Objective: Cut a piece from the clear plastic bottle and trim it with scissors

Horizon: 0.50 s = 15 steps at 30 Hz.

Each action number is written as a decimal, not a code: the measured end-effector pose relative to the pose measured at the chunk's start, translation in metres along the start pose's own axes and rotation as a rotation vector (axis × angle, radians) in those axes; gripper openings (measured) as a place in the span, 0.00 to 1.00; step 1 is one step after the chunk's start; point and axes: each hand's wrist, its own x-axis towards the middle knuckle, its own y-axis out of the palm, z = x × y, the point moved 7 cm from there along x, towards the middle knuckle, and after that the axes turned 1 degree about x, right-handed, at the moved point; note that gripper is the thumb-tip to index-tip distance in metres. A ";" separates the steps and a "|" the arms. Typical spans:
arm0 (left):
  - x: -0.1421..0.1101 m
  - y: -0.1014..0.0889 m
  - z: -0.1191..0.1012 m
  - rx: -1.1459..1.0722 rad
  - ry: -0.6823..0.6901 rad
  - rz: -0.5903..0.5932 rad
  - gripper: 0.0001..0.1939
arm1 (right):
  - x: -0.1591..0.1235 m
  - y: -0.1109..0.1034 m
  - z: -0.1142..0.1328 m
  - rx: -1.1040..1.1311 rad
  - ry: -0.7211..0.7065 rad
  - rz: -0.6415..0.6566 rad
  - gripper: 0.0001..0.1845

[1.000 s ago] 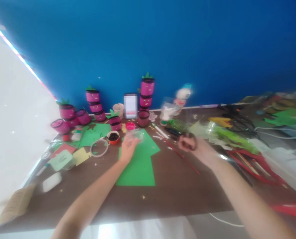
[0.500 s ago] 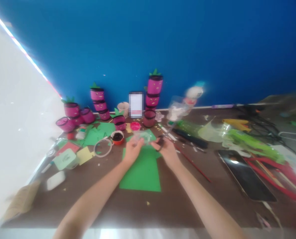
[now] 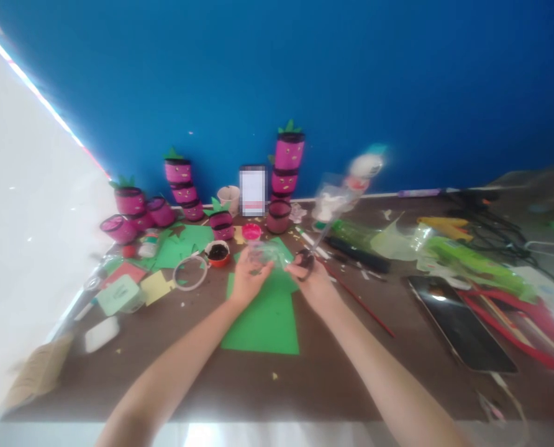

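Observation:
My left hand (image 3: 251, 276) is closed with fingers and thumb pinched on a crumpled clear plastic piece (image 3: 270, 253). My right hand (image 3: 315, 280) grips scissors (image 3: 306, 259) by their dark handles, the blades pointing up and away to the right. Its fingertips come close to the right edge of the plastic; whether they touch it is too blurred to tell. Both hands are over green paper (image 3: 261, 323) lying on the brown table. Just beyond the hands stand a small pot of dark paint (image 3: 218, 251) and a pink pot (image 3: 251, 232).
Pink stacked cups with green leaf tops (image 3: 287, 152) stand along the blue wall, beside a phone (image 3: 253, 191). A tape roll (image 3: 190, 273) lies left. On the right are a red paintbrush (image 3: 361, 304), a large phone (image 3: 461, 323), green packaging (image 3: 479, 264) and cables.
The view has shifted slightly. My right hand has turned a little, showing the scissors' handles more clearly. The plastic stays in my left hand.

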 end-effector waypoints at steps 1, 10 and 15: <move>0.000 0.000 -0.002 0.002 0.009 -0.006 0.15 | 0.000 0.000 0.000 0.003 0.010 0.010 0.18; -0.003 0.002 0.002 -0.005 0.011 0.024 0.13 | 0.000 -0.004 0.002 -0.099 0.002 0.049 0.19; -0.001 0.002 0.011 -0.107 -0.121 0.087 0.14 | 0.005 -0.010 0.017 -0.385 -0.055 0.086 0.20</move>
